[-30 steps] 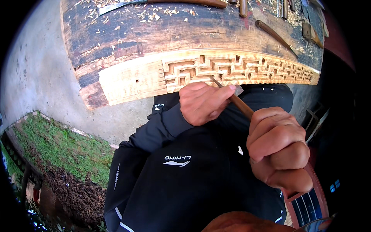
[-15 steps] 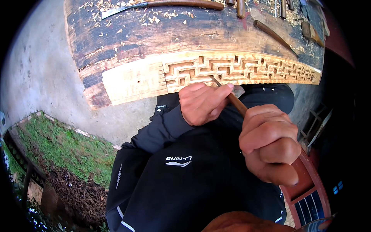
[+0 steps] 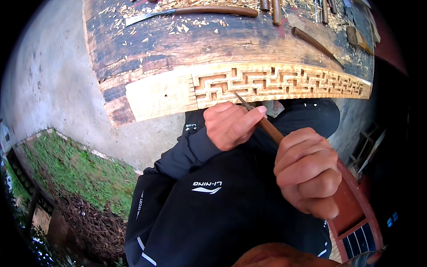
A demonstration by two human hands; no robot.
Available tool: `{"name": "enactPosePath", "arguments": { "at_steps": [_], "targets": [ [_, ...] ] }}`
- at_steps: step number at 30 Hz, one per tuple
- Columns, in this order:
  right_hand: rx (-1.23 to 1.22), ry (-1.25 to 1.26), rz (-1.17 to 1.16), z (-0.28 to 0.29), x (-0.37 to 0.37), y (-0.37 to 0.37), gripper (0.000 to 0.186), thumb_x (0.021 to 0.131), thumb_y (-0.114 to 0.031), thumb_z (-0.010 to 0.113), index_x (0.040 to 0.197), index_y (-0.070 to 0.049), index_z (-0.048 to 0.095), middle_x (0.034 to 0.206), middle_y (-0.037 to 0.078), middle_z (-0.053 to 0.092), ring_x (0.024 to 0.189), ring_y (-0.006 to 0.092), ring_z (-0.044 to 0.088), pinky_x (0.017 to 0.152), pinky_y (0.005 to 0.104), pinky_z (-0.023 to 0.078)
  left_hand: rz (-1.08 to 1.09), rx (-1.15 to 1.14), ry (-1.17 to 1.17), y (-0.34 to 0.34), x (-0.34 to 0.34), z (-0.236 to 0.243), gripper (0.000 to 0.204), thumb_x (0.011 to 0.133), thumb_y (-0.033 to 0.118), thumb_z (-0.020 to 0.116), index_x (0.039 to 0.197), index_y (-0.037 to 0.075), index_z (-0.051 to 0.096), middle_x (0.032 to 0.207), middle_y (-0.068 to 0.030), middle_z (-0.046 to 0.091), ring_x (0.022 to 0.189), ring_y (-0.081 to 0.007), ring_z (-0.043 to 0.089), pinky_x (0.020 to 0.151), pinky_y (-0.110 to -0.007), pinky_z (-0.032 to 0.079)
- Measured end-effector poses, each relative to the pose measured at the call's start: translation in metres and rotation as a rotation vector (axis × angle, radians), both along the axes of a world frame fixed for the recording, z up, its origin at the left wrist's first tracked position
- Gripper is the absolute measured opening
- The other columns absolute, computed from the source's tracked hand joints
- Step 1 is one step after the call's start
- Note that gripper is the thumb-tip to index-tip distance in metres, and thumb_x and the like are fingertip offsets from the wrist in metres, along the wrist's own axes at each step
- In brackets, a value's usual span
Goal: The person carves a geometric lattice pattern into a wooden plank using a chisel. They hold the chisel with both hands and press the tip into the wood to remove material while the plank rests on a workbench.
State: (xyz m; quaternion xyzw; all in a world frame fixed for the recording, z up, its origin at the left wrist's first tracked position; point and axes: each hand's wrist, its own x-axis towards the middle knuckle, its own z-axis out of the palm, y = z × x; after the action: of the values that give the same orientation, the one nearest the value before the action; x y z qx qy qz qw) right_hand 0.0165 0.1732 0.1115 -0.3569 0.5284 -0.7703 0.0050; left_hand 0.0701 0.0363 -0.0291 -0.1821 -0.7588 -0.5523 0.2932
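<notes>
A pale wooden board lies along the near edge of the workbench, its right part carved with a stepped, maze-like fret pattern. My right hand is closed around the wooden handle of a carving chisel, to the right of my body. Closer to the blade, my left hand pinches the same tool, thumb lying along it, just below the board's near edge. The thin blade slants up and left, its tip at the lower grooves of the carving. My left fingertips are partly hidden, as is the handle's end inside my right fist.
On the dark, worn workbench lie wood shavings. A long chisel rests at the back, another tool nearer the right, and a mallet-like wooden block beyond it. A red-brown wooden frame stands at my lower right.
The chisel tip has shifted left along the carved pattern, with both hands following slightly. Both hands keep their grip. The whole view has moved a little, so the bench sits farther right.
</notes>
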Motion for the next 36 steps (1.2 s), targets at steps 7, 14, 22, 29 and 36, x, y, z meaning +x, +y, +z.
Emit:
{"name": "enactPosePath", "arguments": {
  "at_steps": [7, 14, 22, 29, 36],
  "targets": [
    [-0.128, -0.106, -0.124, -0.013, -0.001, 0.004, 0.066, 0.121, -0.056, 0.038, 0.076, -0.009, 0.046, 0.066, 0.009, 0.065, 0.041, 0.0139, 0.052, 0.037, 0.0282, 0.037, -0.014, -0.074, -0.053, -0.003, 0.001, 0.006, 0.067, 0.08, -0.021, 0.071, 0.144, -0.003, 0.061, 0.096, -0.0122, 0.083, 0.064, -0.0217, 0.075, 0.057, -0.032, 0.056],
    [-0.153, -0.151, -0.12, -0.018, -0.006, -0.001, 0.067, 0.121, -0.056, 0.034, 0.076, -0.009, 0.046, 0.063, 0.009, 0.063, 0.04, 0.0119, 0.046, 0.037, 0.0273, 0.038, 0.033, -0.075, -0.045, -0.004, 0.0, 0.004, 0.065, 0.081, -0.021, 0.069, 0.144, -0.005, 0.062, 0.096, -0.0142, 0.083, 0.061, -0.0198, 0.073, 0.055, -0.031, 0.055],
    [-0.067, -0.151, -0.035, -0.019, -0.011, -0.005, 0.068, 0.121, -0.054, 0.039, 0.075, -0.006, 0.051, 0.065, 0.01, 0.065, 0.042, 0.0143, 0.047, 0.038, 0.0298, 0.038, 0.047, -0.079, -0.072, -0.007, 0.004, 0.002, 0.064, 0.085, -0.015, 0.074, 0.147, -0.006, 0.061, 0.096, -0.0144, 0.083, 0.064, -0.0192, 0.074, 0.057, -0.031, 0.056],
    [0.058, -0.12, 0.077, -0.009, -0.023, 0.005, 0.069, 0.121, -0.053, 0.042, 0.072, -0.005, 0.052, 0.065, 0.009, 0.066, 0.043, 0.0158, 0.049, 0.039, 0.0309, 0.038, 0.009, -0.072, -0.151, 0.0, 0.002, 0.003, 0.069, 0.085, -0.011, 0.076, 0.151, 0.001, 0.06, 0.102, -0.0087, 0.085, 0.066, -0.0185, 0.074, 0.057, -0.03, 0.052],
    [-0.054, -0.115, -0.04, -0.009, -0.017, 0.017, 0.067, 0.121, -0.057, 0.036, 0.075, -0.01, 0.045, 0.063, 0.007, 0.064, 0.038, 0.0131, 0.045, 0.037, 0.0275, 0.036, -0.022, -0.098, -0.127, 0.009, 0.0, 0.007, 0.066, 0.09, -0.005, 0.083, 0.151, 0.0, 0.059, 0.107, -0.0067, 0.085, 0.067, -0.0183, 0.074, 0.057, -0.031, 0.052]
  ]
}}
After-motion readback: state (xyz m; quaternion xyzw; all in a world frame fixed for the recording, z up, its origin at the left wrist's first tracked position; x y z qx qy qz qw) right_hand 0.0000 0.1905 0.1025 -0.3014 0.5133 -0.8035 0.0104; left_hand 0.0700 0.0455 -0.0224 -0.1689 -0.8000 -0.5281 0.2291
